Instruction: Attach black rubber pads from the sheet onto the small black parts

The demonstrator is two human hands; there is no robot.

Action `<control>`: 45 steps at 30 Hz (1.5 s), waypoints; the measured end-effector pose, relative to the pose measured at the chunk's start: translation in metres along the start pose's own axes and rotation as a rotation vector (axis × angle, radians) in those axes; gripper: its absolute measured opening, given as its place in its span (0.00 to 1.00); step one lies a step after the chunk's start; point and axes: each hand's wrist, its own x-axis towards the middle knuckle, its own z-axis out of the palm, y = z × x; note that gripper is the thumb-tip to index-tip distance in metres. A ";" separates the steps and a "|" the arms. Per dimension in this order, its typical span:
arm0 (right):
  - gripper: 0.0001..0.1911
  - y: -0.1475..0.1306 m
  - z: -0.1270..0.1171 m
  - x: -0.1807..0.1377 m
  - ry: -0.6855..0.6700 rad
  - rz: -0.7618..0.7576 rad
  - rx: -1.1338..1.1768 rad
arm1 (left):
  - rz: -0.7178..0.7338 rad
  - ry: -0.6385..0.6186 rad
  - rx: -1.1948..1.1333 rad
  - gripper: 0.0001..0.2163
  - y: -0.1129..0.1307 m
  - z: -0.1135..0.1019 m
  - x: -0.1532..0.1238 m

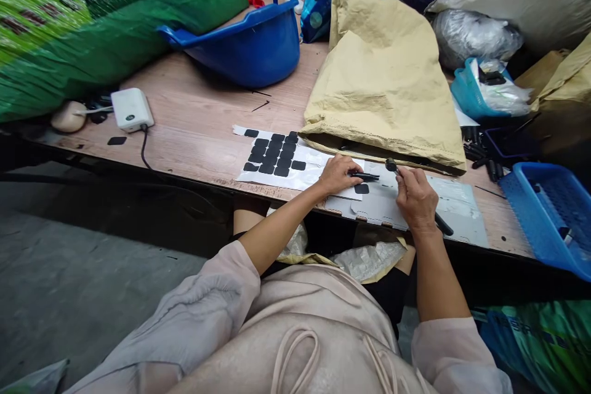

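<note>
My left hand (pixel 338 173) rests on a white backing sheet (pixel 378 204) at the table's near edge and pinches a thin black strip (pixel 366 176). My right hand (pixel 417 198) grips a black rod-shaped part (pixel 443 225); its round end (pixel 391 164) points toward the left hand. A single black square pad (pixel 361 188) lies on the sheet between the hands. To the left, another white sheet (pixel 295 180) carries several black square pads (pixel 276 154).
A tan paper sack (pixel 383 74) lies just behind the hands. A blue tub (pixel 258 43) and green sacks (pixel 92 18) sit at back left, a white adapter (pixel 132 109) at left. A blue basket (pixel 549 215) and loose black parts (pixel 480 154) are at right.
</note>
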 end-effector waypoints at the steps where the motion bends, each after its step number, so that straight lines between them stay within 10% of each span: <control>1: 0.19 -0.007 -0.002 0.000 -0.018 -0.012 0.029 | -0.002 -0.003 -0.005 0.10 0.000 0.000 0.000; 14: 0.18 -0.047 -0.002 -0.005 -0.123 -0.074 0.089 | -0.052 0.003 -0.040 0.09 0.002 0.001 0.002; 45: 0.15 0.042 0.028 -0.007 0.007 0.059 -0.040 | 0.002 0.050 0.031 0.07 0.005 0.004 -0.004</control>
